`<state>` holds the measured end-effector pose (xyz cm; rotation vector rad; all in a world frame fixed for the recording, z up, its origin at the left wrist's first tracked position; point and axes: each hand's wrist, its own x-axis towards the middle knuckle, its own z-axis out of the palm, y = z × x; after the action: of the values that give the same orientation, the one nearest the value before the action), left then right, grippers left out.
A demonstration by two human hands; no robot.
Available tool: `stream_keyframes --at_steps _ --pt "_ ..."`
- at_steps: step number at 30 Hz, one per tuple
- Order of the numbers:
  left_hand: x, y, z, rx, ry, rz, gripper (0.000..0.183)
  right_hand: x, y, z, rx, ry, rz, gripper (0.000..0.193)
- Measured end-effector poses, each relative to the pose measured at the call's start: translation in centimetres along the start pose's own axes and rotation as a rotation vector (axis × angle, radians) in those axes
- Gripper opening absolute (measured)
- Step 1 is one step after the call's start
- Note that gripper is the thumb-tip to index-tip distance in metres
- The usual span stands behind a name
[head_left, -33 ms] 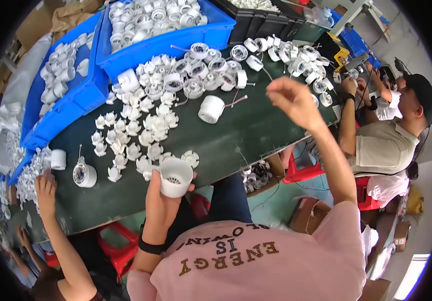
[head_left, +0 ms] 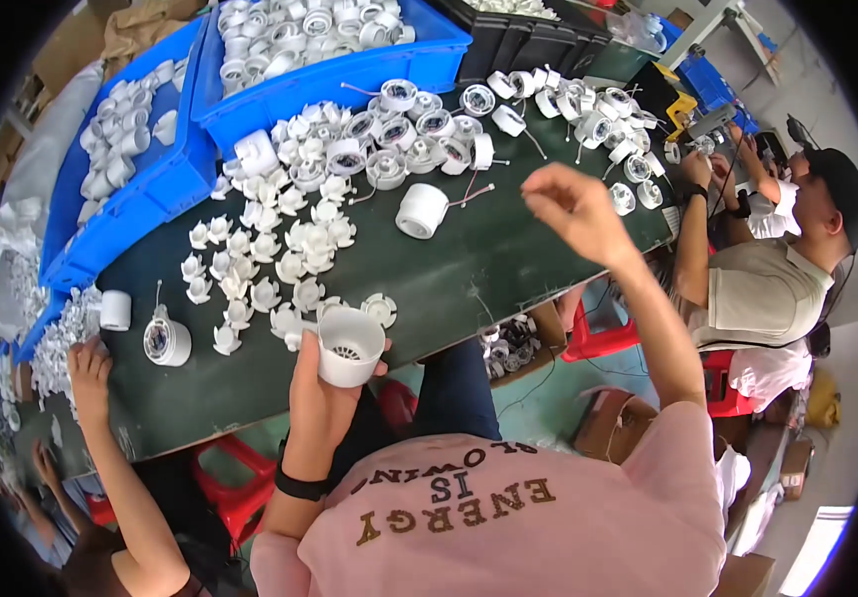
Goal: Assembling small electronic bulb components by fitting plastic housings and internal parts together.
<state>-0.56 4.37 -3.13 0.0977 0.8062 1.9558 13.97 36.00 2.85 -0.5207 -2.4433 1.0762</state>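
Observation:
My left hand (head_left: pixel 321 410) is closed around a white plastic cup-shaped housing (head_left: pixel 349 350), its open mouth turned up and slots showing in its floor. Over the table's right part hovers my right hand (head_left: pixel 580 216), fingers loosely bent with a gap to the thumb and nothing visible between them. Left of it, a white cylinder (head_left: pixel 421 212) with thin wires lies on the green table (head_left: pixel 449 298). Several white petal-shaped parts (head_left: pixel 299 247) spread beyond the held housing, one of them (head_left: pixel 379 310) right beside it.
Blue bins (head_left: pixel 339 85) of white housings and a black bin (head_left: pixel 528 48) line the far side. Round wired units (head_left: pixel 386 169) are heaped before them; another (head_left: pixel 167 341) stands at left. A co-worker's hand (head_left: pixel 89 373) touches small white parts; a capped person (head_left: pixel 762 284) works at right.
My right hand has shifted slightly left and down, still above the table. My left hand keeps the housing in nearly the same place.

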Motion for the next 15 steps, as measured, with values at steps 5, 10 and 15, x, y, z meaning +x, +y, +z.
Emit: stream_keyframes --at_steps 5,10,15 --pt "-1.7 -0.9 -1.0 0.124 -0.025 0.109 0.048 -1.7 -1.9 5.7 -0.208 0.008 0.066 0.015" --pt "-3.1 -0.2 -1.4 0.174 0.026 0.184 0.049 -1.1 -1.6 9.8 -0.394 -0.004 0.182 0.040" --pt "-3.6 0.0 -2.2 0.256 0.076 0.273 0.048 2.9 -1.6 12.3 -0.594 0.022 0.366 0.081"
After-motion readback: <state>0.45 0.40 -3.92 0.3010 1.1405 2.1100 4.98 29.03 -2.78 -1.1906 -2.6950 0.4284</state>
